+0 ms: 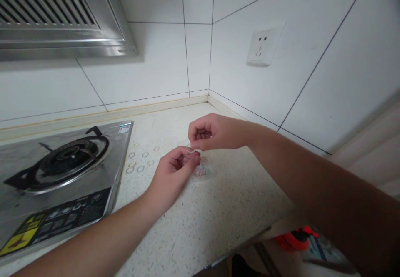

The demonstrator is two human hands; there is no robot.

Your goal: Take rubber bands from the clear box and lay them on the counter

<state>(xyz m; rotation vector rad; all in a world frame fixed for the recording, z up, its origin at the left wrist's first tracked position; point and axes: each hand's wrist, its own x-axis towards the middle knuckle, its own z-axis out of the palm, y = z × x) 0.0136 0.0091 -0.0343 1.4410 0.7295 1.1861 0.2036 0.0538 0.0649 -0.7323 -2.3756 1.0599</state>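
My left hand [178, 166] and my right hand [206, 133] meet above the counter, fingertips close together. Between them is a thin, pale rubber band [190, 149], pinched by the thumb and finger of my right hand. The left fingers are closed at its lower side, though their exact hold is partly hidden. Just beneath the hands sits a small clear plastic box [204, 177] with coloured bands inside, partly covered by my left hand. To the left, several loose rubber bands [141, 169] in yellowish, brownish and grey tones lie spread flat on the counter.
A gas stove [117, 160] with a black burner [70, 156] borders the speckled counter [200, 227] on the left. Above it hangs a metal range hood [115, 45]. White tiled walls form the corner, with a socket [262, 46] at right. An orange-red object [292, 240] lies below the counter.
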